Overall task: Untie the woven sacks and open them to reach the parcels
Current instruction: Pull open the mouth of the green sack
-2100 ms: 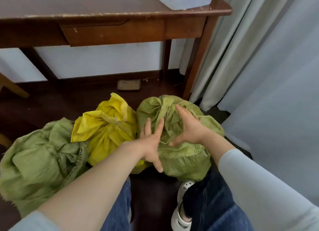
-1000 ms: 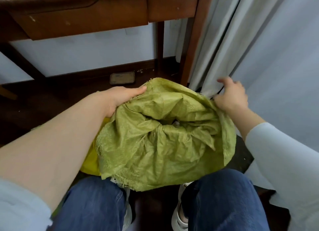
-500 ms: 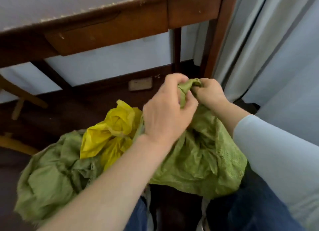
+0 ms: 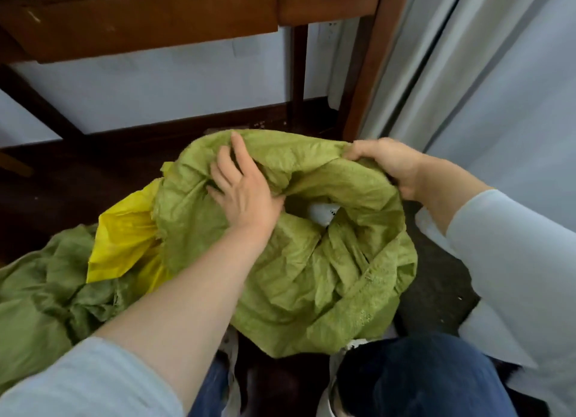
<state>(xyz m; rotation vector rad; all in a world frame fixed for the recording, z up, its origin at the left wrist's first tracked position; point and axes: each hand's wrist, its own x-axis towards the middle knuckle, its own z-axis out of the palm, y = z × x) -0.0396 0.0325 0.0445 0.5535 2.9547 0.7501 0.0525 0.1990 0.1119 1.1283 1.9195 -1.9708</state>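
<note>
A light green woven sack (image 4: pixel 296 276) sits on the floor between my knees with its mouth spread wide. A white parcel (image 4: pixel 322 212) shows through the opening. My left hand (image 4: pixel 243 189) lies on the sack's left rim with fingers spread, pressing the cloth outward. My right hand (image 4: pixel 386 164) is closed on the far right rim, pulling it aside. A yellow sack (image 4: pixel 124 242) lies to the left, partly hidden by the green one. A darker green sack (image 4: pixel 40 295) lies at the far left.
A wooden desk (image 4: pixel 156 20) with a drawer stands just beyond the sacks; its leg (image 4: pixel 364 73) is near my right hand. Pale curtains (image 4: pixel 483 89) hang at the right. The floor (image 4: pixel 78 192) is dark wood. My jeans-clad knees (image 4: pixel 420 379) are below.
Half a second ago both hands were bunched together on the sack's gathered top. Now they are apart, the mouth is spread open and a white parcel shows inside.
</note>
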